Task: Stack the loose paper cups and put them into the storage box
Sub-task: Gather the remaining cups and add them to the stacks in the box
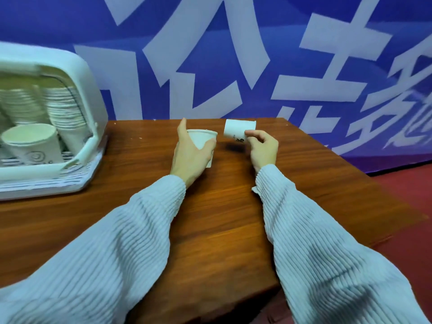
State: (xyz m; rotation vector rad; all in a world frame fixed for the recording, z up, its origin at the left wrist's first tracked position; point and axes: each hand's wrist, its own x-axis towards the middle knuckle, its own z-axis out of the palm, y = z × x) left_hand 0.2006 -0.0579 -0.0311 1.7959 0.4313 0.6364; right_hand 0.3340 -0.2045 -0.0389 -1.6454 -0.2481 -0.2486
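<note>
Box (pixel 91 94) sits far left on the table (pixel 233 218), white plastic w/ its opening facing me, and I can see it's already well loaded: at least 2 long nested stacks (pixel 63 108) leaning inside, plus a cup (pixel 32 142) upright at the front. So I'd judge most of the job is done. What's left, as far as I can see, is the 2 loose cups near the table's far edge.

Moving right, the left hand (pixel 190 157) is wrapped around cup 1 (pixel 202 139), thumb on one side, fingers curled round the other. That cup is upright, mouth up, long axis vertical, approx mid-table; can't tell if its base touches the wood.

Next, just beside it but not touching, cup 2 (pixel 238 130) is pinched in the right hand (pixel 263 148) by thumb and fingertips at one end. It's tipped over, long axis roughly horizontal and running left-right, and looks lifted clear of the table. Which end is the mouth I can't tell, it's blurred.

My read: cup 2 needs turning upright and dropping into cup 1, then the pair goes left into the box.
</note>
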